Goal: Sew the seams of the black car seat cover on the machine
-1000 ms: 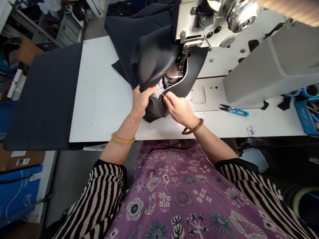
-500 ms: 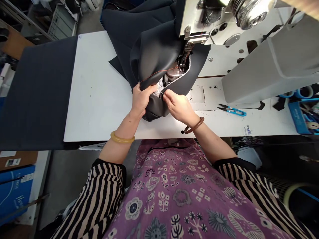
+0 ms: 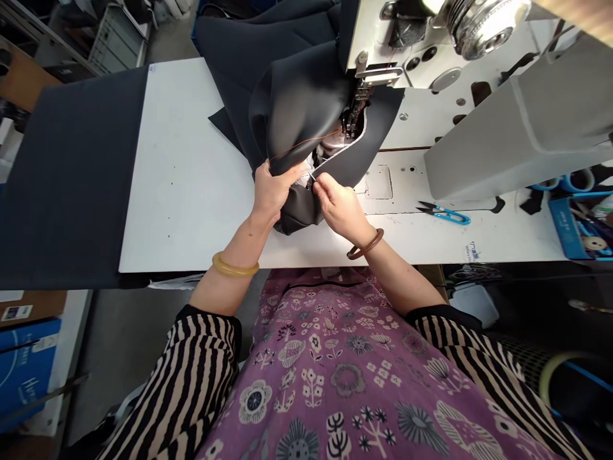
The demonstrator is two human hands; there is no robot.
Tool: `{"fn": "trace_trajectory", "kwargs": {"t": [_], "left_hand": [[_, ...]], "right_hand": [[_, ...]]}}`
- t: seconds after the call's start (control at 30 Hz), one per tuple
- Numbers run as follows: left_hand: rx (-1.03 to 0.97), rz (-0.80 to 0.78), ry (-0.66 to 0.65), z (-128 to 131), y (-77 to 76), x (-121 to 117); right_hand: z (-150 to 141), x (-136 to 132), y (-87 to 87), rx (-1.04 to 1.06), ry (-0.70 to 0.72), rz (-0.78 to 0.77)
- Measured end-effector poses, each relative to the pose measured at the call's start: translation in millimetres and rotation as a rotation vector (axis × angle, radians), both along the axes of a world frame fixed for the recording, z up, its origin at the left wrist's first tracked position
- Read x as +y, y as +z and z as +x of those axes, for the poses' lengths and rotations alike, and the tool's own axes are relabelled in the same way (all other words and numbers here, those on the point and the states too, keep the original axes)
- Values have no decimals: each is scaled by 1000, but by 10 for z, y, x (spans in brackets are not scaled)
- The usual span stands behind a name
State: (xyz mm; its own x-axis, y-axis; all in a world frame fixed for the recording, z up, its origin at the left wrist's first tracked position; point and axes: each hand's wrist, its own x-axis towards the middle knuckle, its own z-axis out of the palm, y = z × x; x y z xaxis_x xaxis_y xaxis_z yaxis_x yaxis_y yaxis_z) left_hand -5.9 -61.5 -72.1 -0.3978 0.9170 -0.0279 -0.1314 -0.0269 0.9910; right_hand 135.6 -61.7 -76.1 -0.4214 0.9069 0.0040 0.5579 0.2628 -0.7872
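Dark leather-like material [image 3: 306,83] lies bunched under the sewing machine's presser foot [image 3: 353,121]. My left hand [image 3: 278,191] grips a fold of it, thumb pressed along a whitish inner edge [image 3: 304,174]. Close on the right, my right hand [image 3: 342,201] is closed around a thin, pointed metal tool [image 3: 313,178]. Only the tool's tip shows, touching or nearly touching the pale edge; its kind I cannot make out. An orange thread [image 3: 306,140] runs from the needle area across the material towards my left hand.
Blue thread snips [image 3: 445,213] lie on the white table [image 3: 182,191] to the right. Behind them rises the machine's grey column [image 3: 507,134]. A blue box of tools [image 3: 560,223] stands at the right end. A dark panel [image 3: 71,172] adjoins the table's left edge.
The view has shifted slightly, so the table and machine sit differently in the picture. My left thumb has slid a little along the pale edge. Both hands keep their hold.
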Motion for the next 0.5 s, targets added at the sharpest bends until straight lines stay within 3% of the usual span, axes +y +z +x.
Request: {"fn": "trace_trajectory", "kwargs": {"t": [0.33, 0.5], "left_hand": [[3, 11, 25, 7, -14, 9], [30, 24, 14, 7, -9, -3]], "right_hand": [[51, 10, 99, -35, 27, -46], [39, 18, 53, 30, 35, -35]]}}
